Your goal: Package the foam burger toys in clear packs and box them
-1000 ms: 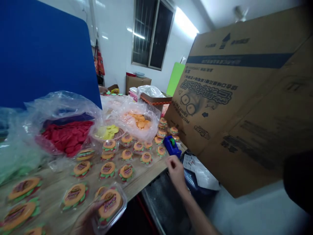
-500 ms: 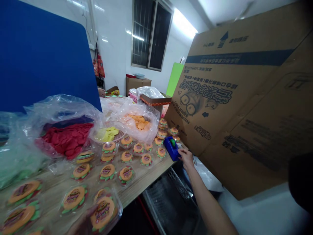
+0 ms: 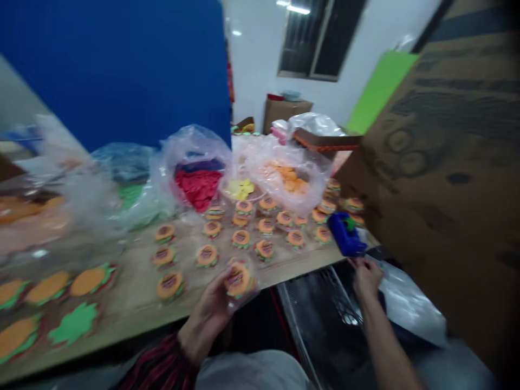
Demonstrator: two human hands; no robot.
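My left hand point(image 3: 212, 303) grips a clear plastic pack with a burger-shaped candy point(image 3: 239, 279) in it, held just above the table's front edge. By the front end of a blue tape dispenser point(image 3: 345, 235) with a green core is my right hand point(image 3: 368, 279). Its thumb and fingers are pinched together; blur hides whatever is between them. Several similar burger packs point(image 3: 207, 255) stand in loose rows on the wooden table point(image 3: 138, 292). At the left lie unlidded-looking burger pieces point(image 3: 88, 279), one with a green leaf-shaped layer point(image 3: 75, 323) on top.
Behind the packs are plastic bags of red pieces point(image 3: 199, 187) and orange pieces point(image 3: 290, 179), and a basket of yellow pieces point(image 3: 240, 189). A blue board point(image 3: 154, 70) rises at the back left. A large cardboard sheet point(image 3: 426, 216) leans at the right, above a dark crate point(image 3: 317, 314).
The view has swung left and down, showing more of the table. My left hand with the burger pack has come fully into sight. My right hand stays beside the tape dispenser.
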